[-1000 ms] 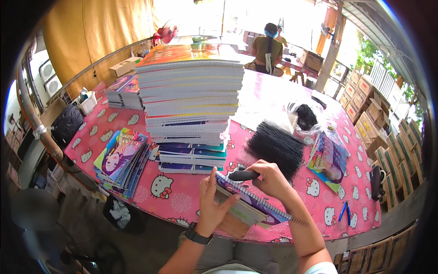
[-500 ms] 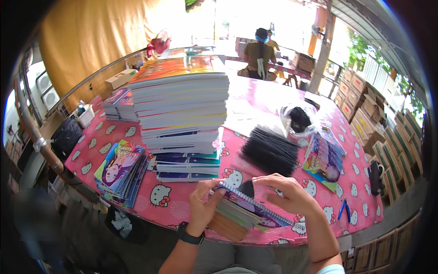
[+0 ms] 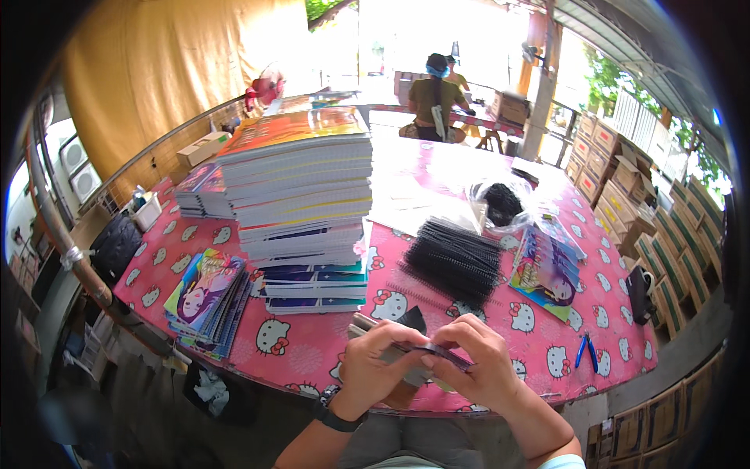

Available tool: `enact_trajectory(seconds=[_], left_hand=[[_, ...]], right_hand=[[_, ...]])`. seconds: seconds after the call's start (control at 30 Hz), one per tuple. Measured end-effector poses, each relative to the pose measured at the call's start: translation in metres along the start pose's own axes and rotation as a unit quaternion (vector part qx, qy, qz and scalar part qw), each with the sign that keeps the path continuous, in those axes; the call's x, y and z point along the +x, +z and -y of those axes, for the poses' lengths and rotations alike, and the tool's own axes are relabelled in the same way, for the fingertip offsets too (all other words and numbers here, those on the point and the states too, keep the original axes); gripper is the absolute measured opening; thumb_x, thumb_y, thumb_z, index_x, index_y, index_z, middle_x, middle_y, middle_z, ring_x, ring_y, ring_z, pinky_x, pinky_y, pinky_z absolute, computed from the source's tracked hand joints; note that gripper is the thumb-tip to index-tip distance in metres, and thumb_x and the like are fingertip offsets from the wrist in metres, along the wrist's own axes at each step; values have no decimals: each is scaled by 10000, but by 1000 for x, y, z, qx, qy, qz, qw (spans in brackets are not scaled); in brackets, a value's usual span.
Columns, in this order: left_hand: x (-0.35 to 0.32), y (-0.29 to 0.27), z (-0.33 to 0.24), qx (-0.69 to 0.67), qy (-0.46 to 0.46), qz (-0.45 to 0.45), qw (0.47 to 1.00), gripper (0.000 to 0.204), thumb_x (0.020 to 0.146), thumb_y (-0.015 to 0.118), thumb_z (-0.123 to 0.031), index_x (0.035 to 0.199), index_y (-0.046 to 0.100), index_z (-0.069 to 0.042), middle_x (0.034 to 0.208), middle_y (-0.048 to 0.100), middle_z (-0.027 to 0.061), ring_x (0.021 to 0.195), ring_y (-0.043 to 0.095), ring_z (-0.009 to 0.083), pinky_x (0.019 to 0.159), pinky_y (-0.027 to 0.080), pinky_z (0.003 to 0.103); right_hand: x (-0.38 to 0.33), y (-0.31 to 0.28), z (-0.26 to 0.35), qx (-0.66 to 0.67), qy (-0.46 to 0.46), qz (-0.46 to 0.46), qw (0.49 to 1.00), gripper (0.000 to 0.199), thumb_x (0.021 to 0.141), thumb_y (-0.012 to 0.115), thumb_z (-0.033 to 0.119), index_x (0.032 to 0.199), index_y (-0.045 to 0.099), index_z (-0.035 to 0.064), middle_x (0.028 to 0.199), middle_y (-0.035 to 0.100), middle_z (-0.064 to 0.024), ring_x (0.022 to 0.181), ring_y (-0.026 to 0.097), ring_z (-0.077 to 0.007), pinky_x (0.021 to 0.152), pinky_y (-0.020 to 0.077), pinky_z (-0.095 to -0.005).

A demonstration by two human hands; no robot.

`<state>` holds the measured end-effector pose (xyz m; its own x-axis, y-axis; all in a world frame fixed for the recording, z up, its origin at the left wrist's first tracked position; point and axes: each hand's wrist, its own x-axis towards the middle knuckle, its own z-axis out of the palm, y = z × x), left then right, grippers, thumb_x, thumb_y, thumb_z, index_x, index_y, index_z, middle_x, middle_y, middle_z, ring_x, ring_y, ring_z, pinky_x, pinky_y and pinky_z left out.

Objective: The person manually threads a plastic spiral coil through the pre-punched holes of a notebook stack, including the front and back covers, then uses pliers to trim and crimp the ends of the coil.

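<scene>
My left hand [image 3: 375,363] and my right hand [image 3: 480,363] both grip a notebook [image 3: 394,349] held edge-on over the near table edge. A black spiral binding runs along its top edge between my fingers. Just beyond my hands lies a heap of black spiral coils [image 3: 455,258]. A tall stack of notebooks [image 3: 305,195] rises to the left of the coils. A dark wristband sits on my left wrist.
The table carries a pink cartoon-cat cloth [image 3: 297,348]. A fanned pile of colourful notebooks [image 3: 207,297] lies left, a smaller pile [image 3: 547,266] right, blue-handled pliers [image 3: 584,352] beyond. A clear bag of coils [image 3: 500,203] sits behind. A person [image 3: 433,98] sits far back. Cardboard boxes [image 3: 625,168] line the right.
The notebook has been tilted from flat-angled to edge-on, and both hands have drawn together on its spiral edge. The view has also shifted slightly upward.
</scene>
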<state>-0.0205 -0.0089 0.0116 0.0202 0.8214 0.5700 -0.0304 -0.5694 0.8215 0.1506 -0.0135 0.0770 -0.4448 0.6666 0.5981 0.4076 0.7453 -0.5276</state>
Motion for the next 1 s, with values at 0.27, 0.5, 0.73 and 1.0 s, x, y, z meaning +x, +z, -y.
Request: enact_trajectory(seconds=[0.27,0.5,0.73,1.0], left_hand=[[-3,4,-5,42,81,4,996,232,750,728,-42,968,650,-46,852,649,71,799,630,170,713,494,284],[-9,-13,5,140,68,-15,988,230,831,646,-75,1054,593,-51,939,609,109,817,619,232,697,486,335],[-8,-208,-37,72,116,-522,842,306,964,519,-300,1043,497,-5,1007,554,60,926,536,163,848,423,316],[-63,-417,86,649,-104,-452,603,353,910,565,-287,1011,527,49,906,610,267,842,594,425,723,467,462]], right_hand=[[1,-4,9,-125,-66,33,989,190,763,709,109,875,590,12,776,590,-109,683,572,-288,596,475,-369],[12,4,8,-149,-62,28,986,449,816,686,301,1107,544,-10,1043,596,-181,936,587,-306,762,478,-412],[-31,-71,-51,69,90,-291,950,373,916,567,339,1127,547,32,1107,583,-70,980,554,-142,810,446,-280],[-69,-16,-109,54,295,-134,945,153,852,627,145,948,632,27,845,598,-6,713,504,-55,602,396,-205]])
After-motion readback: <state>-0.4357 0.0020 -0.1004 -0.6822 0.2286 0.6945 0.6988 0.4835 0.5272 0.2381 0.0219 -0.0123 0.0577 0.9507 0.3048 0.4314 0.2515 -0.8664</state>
